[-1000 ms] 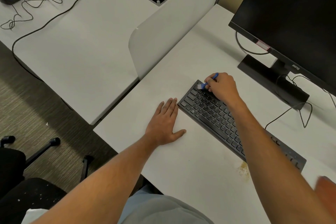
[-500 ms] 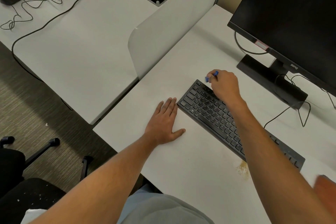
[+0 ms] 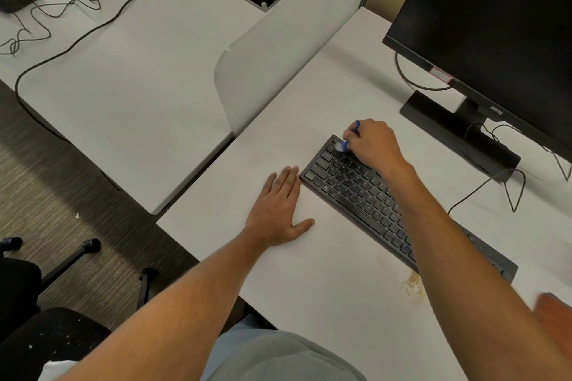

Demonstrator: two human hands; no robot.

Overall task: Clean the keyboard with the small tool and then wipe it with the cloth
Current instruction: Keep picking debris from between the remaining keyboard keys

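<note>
Right hand [image 3: 373,145]: pinches blue brush [image 3: 349,138], bristles on keyboard [image 3: 356,192] far-left corner.
Left hand [image 3: 280,207]: fingers straight, flat on desk [image 3: 325,272], beside keyboard.

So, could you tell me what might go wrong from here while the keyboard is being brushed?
1. The left hand lies flat on the white desk, only its fingertips by the black keyboard, so the keyboard may slide under brushing.
2. The right hand works the small blue-handled brush at the far-left corner; swept debris could land on the desk.
3. The brownish stain near the front edge could soil a wiping cloth.
</note>
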